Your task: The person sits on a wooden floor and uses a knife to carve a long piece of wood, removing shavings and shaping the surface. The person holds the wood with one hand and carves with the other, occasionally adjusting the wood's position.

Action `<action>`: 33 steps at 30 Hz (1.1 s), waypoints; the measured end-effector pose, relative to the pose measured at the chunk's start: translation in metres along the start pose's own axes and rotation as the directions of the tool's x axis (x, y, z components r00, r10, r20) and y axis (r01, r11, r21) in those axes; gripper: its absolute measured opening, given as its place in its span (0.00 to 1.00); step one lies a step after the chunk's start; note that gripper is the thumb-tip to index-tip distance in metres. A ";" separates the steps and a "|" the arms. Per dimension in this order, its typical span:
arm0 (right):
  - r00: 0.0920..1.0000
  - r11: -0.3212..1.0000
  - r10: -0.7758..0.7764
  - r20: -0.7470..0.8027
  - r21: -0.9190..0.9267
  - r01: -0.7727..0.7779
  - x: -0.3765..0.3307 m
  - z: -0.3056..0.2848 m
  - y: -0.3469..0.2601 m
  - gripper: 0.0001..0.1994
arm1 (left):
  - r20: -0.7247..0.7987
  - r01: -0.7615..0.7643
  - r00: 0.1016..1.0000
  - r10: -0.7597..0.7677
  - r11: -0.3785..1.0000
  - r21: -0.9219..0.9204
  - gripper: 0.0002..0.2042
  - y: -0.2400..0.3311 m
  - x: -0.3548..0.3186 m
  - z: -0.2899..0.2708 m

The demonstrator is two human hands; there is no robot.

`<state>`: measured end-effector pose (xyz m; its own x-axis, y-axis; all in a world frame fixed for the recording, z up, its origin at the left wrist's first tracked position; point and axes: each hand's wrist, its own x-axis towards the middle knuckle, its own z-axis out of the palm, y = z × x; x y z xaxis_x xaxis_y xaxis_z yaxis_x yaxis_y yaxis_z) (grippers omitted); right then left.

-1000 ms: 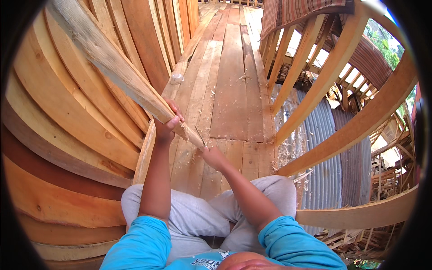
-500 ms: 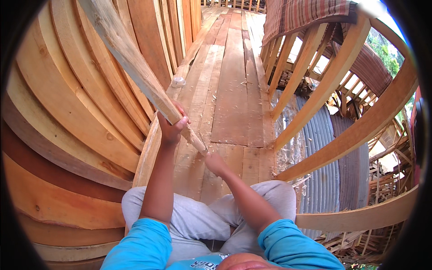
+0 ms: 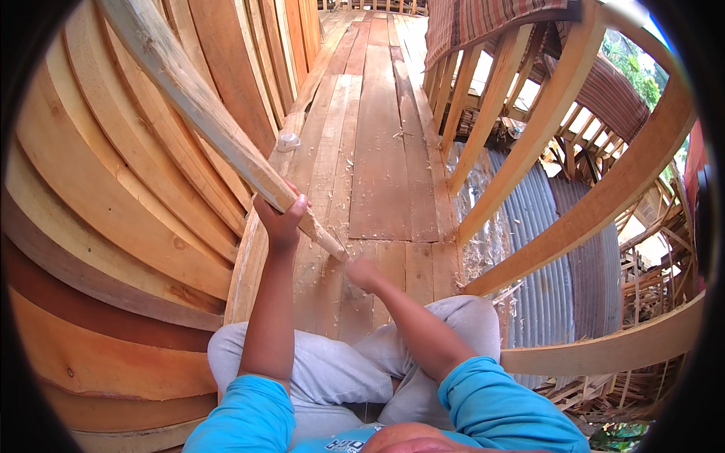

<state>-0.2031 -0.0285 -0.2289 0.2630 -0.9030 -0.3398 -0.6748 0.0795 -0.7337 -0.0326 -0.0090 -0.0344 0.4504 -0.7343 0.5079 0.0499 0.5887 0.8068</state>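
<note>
A long wooden pole (image 3: 204,117), pale and roughly trimmed, slants from the upper left down toward my lap. My left hand (image 3: 281,220) is wrapped round its lower part, thumb on top. Just past that grip, the pole narrows to a freshly cut, lighter end. My right hand (image 3: 364,273) is closed in a fist at this tip. It grips a knife, whose thin blade (image 3: 344,248) barely shows against the wood; the handle is hidden inside the fist.
Wood shavings lie scattered over the plank floor (image 3: 383,151). A plank wall (image 3: 113,189) rises close on my left; a slatted railing (image 3: 521,128) with striped cloth (image 3: 495,26) runs along the right. Beyond it are corrugated metal sheets (image 3: 540,249). A small clear container (image 3: 288,141) sits by the wall.
The view has shifted slightly. The pole's upper part appears farther left. Both hands keep their grips, with the right fist still at the pole's cut end.
</note>
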 end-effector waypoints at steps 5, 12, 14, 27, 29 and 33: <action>0.972 0.980 -0.199 0.123 0.041 0.195 -0.066 -0.055 -0.133 0.26 | -0.086 -0.018 0.996 0.034 0.982 0.186 0.14 -0.003 -0.014 -0.014; 0.997 0.998 -0.056 -0.059 -0.021 0.055 -0.017 -0.004 -0.028 0.26 | -0.176 -0.075 0.982 0.074 0.997 0.006 0.10 0.007 0.000 -0.003; 0.997 0.996 -0.022 0.070 0.084 0.016 -0.020 -0.010 -0.046 0.26 | -0.253 -0.057 0.965 0.065 0.998 0.036 0.09 0.006 0.000 -0.011; 0.987 0.987 -0.149 0.062 0.071 0.144 -0.011 -0.007 -0.073 0.25 | -0.459 -0.093 0.879 0.128 0.991 0.097 0.12 0.000 0.014 -0.039; 0.965 0.967 -0.246 0.090 0.086 0.239 -0.040 -0.021 -0.105 0.25 | -0.475 -0.085 0.869 0.137 0.988 0.130 0.16 0.003 0.012 -0.040; 0.964 0.974 -0.225 0.138 0.030 0.223 -0.058 -0.041 -0.137 0.24 | -0.474 -0.068 0.871 0.129 0.987 0.144 0.17 -0.003 0.012 -0.041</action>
<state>-0.1540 -0.0046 -0.0848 0.5008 -0.8305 -0.2438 -0.5780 -0.1112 -0.8085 0.0093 -0.0055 -0.0436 0.8213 -0.4035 0.4033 -0.1093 0.5825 0.8054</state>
